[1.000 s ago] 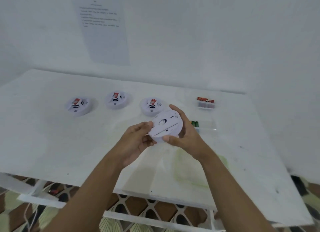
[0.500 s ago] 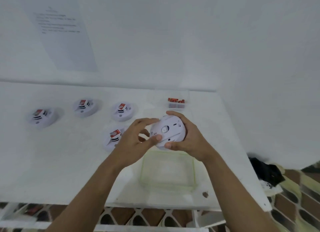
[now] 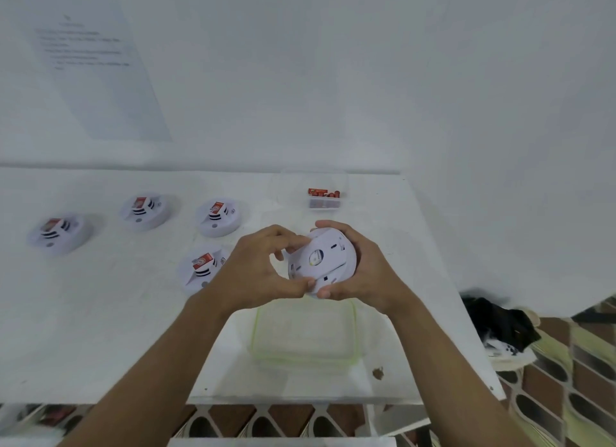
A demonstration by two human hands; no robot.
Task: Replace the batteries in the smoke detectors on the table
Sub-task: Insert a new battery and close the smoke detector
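Note:
I hold a round white smoke detector [image 3: 321,263] above the table with its back side turned toward me. My right hand [image 3: 363,273] grips it from the right, fingers curled round its rim. My left hand [image 3: 263,266] grips its left edge, thumb on the lower rim and fingers over the top. Several other smoke detectors with red labels lie on the white table [image 3: 100,313]: one close to my left wrist [image 3: 203,268], three in a row farther back [image 3: 218,217], [image 3: 144,211], [image 3: 59,233]. A small clear box of red batteries [image 3: 324,198] sits at the back right.
A clear container with a green rim [image 3: 303,333] lies on the table under my hands. A printed sheet [image 3: 96,69] hangs on the wall at the left. The table's right edge is close by; a dark bundle [image 3: 500,323] lies on the floor beyond it.
My view has swung right and down, so the detectors have slid left. The held detector has tilted more upright, and my left fingers have shifted over its top edge.

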